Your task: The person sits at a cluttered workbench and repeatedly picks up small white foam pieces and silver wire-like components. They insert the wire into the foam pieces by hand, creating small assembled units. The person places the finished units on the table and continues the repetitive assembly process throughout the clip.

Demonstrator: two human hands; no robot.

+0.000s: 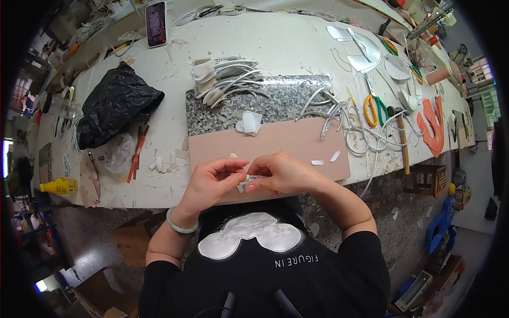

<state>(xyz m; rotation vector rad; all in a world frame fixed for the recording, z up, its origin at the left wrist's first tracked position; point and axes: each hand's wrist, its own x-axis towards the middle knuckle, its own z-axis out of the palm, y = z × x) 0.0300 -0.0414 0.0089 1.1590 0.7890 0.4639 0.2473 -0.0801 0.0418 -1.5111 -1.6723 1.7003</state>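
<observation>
Over the near edge of a pinkish-tan board (297,140), my left hand (212,180) and my right hand (283,172) meet with fingertips pinched together. Between them is a small white-and-silver strip (255,177), mostly covered by the fingers. Both hands appear closed on it. A little white scrap shows just under the fingertips. Beyond the hands, a few white pieces (249,123) lie stacked at the board's far edge. Small white strips (317,162) rest on the board to the right of my right hand.
A speckled stone slab (212,119) carries a bundle of white and silver straps (228,77). Loose white cords (360,127), scissors (371,108) and a hammer (401,140) lie right. Left are a black plastic bag (116,103), red strips (138,153) and a yellow bottle (59,185). A phone (156,24) stands behind.
</observation>
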